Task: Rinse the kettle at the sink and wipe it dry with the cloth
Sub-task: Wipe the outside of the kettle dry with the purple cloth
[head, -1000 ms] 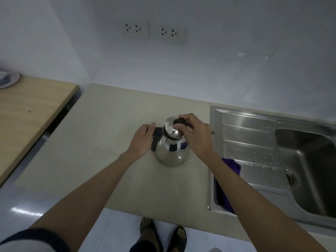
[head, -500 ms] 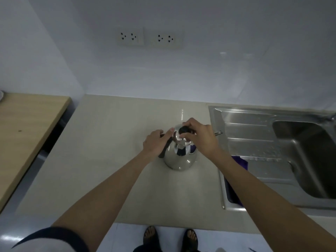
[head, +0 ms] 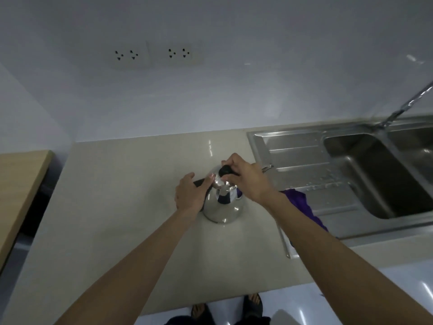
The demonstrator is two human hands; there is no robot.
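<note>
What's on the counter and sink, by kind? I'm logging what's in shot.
Kettle: 1
Purple cloth: 1
Sink: 1
Tap: 1
Wall sockets: 2
Total: 6

a home kitchen: a beige counter (head: 121,207) runs along a white wall, with a steel sink (head: 375,174) and drainboard set in at the right and a tap (head: 407,104) over it. two sockets (head: 155,55) sit on the far wall; a wooden table (head: 18,184) stands left.
</note>
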